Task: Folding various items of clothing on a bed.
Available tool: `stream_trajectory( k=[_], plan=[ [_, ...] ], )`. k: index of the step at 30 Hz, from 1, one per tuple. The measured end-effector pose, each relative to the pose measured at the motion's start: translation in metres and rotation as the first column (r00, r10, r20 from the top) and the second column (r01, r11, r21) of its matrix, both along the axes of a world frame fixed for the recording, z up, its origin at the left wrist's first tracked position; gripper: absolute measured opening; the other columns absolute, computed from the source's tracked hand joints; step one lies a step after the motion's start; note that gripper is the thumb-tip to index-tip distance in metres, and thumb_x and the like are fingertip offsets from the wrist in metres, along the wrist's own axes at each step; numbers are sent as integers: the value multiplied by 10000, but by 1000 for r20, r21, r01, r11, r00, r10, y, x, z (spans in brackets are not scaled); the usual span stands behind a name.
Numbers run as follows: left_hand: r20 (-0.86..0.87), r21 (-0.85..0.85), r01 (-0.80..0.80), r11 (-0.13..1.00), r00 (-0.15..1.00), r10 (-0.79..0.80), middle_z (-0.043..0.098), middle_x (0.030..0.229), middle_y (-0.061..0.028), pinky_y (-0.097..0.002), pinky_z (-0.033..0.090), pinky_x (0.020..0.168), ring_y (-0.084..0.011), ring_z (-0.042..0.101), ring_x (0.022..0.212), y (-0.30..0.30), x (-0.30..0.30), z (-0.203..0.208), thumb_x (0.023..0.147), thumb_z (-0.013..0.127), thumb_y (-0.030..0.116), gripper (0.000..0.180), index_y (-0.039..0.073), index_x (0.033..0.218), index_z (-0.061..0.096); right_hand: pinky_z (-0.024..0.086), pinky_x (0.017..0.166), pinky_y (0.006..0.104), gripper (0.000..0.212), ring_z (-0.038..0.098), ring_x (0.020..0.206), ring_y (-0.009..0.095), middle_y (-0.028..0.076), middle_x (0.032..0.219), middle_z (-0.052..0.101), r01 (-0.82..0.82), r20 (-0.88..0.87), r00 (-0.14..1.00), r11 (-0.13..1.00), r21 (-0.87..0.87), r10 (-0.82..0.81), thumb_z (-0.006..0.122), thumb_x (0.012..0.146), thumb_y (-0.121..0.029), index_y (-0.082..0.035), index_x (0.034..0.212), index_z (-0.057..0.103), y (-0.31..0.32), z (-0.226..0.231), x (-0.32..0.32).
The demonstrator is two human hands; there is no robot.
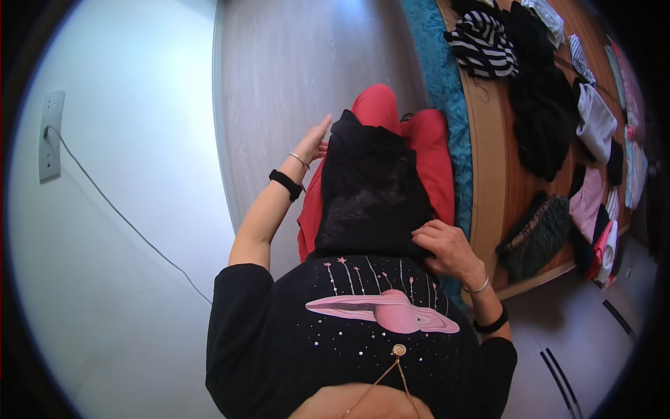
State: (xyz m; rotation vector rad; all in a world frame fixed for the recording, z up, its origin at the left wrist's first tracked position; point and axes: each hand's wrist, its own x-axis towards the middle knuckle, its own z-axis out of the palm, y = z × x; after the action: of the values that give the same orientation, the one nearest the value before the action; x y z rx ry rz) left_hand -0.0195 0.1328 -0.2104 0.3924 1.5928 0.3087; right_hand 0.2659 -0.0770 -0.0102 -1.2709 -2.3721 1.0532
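Observation:
A black garment [373,188] lies over my lap, on top of my red trousers [434,150]. It looks folded into a rough rectangle, with a faint greyish patch in its middle; its exact kind does not show. My left hand [315,142] is at the garment's far left edge, fingers stretched out and partly hidden behind the cloth. At the near right corner, the fingers of my right hand [450,250] are closed on the garment's edge.
To my right, a wooden surface [488,174] with a blue cloth edge [447,91] bears several clothes, including a striped black-and-white knit [485,45], black clothing [541,112] and a dark green piece [536,237]. A wall socket [52,136] with a cable is at left.

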Motion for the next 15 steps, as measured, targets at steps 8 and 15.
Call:
stream_trajectory(
  k=[8, 15],
  plan=[
    [265, 35, -335, 942, 912, 314, 623, 793, -49, -305, 494, 619, -176, 591, 687, 32, -7, -19, 736, 714, 75, 197, 60, 889, 592, 507, 713, 344, 318, 583, 903, 260, 74, 951, 631, -24, 12, 1000, 999, 29, 23, 623, 531, -9, -41, 844, 576, -1, 6, -8],
    [-327, 917, 390, 88, 858, -395, 617, 894, -105, -344, 505, 754, -266, 606, 903, -15, 33, 79, 670, 522, -137, 349, 40, 951, 628, 498, 697, 347, 283, 578, 878, 263, 68, 932, 625, -19, 43, 999, 999, 46, 17, 617, 539, -17, -47, 817, 567, -1, 3, -4]
  ],
)
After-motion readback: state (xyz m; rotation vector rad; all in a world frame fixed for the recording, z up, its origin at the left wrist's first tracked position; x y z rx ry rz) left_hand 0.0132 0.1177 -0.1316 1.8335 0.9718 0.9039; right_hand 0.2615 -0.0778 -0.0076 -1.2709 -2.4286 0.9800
